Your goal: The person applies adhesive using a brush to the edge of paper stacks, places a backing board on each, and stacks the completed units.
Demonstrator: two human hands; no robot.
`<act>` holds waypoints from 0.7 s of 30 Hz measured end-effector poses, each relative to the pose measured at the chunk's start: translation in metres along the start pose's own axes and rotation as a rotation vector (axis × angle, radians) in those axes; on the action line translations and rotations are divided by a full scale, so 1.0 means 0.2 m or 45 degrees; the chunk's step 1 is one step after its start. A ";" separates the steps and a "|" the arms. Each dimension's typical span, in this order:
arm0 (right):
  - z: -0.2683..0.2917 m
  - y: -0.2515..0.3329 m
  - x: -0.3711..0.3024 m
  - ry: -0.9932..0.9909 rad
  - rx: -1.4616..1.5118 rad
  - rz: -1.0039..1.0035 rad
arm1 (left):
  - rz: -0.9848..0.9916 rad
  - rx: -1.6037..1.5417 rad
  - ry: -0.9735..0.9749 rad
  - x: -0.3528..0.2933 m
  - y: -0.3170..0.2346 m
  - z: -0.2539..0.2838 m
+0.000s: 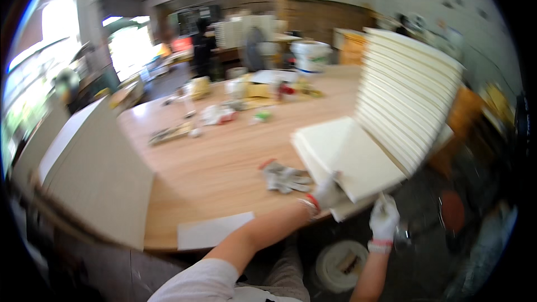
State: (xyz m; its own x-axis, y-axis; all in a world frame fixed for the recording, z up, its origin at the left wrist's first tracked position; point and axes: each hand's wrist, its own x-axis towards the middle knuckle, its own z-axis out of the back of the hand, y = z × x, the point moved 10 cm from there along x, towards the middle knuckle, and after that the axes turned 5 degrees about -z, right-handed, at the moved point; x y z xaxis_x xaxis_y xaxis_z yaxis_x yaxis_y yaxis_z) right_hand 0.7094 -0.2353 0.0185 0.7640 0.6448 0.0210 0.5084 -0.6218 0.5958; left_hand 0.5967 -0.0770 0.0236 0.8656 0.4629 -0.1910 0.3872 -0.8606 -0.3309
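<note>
My left hand (327, 194), in a white glove with a red cuff, grips the near left edge of a cream-white panel (366, 162). The panel lies tilted over other white sheets (316, 137) at the table's right side. Just off the table edge, my right hand (385, 218), also gloved, has its fingers curled closed; what they hold, if anything, is too blurred to make out. A tall, leaning stack of cream panels (408, 95) rises behind the sheets. Left of my left hand lies a spare work glove (284, 177).
A light wood table (224, 156) spreads ahead. Pale boards (98, 173) stand at its left, with a white strip (215, 230) at the near edge. Tools (170, 133), bags (218, 114) and a white bucket (310, 56) sit farther back. Another bucket (341, 265) is below, near my legs.
</note>
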 end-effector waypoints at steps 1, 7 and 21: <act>-0.02 -0.05 -0.06 0.023 0.131 -0.114 | -0.128 0.115 -0.144 0.07 -0.03 0.07; -0.11 -0.20 -0.20 0.000 0.093 -0.329 | -0.198 0.247 -0.465 0.13 -0.08 0.07; -0.65 -0.34 0.04 0.107 -0.001 -0.447 | -0.255 0.562 0.117 -0.75 -1.07 -0.05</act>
State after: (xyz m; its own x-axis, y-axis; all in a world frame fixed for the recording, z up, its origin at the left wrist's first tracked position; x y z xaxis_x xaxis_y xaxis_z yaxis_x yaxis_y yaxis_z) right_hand 0.6298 -0.1304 0.0821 0.5076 0.8533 -0.1195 0.7339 -0.3555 0.5788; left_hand 0.3871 0.0358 0.1329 0.8199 0.5725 -0.0074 0.3950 -0.5751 -0.7164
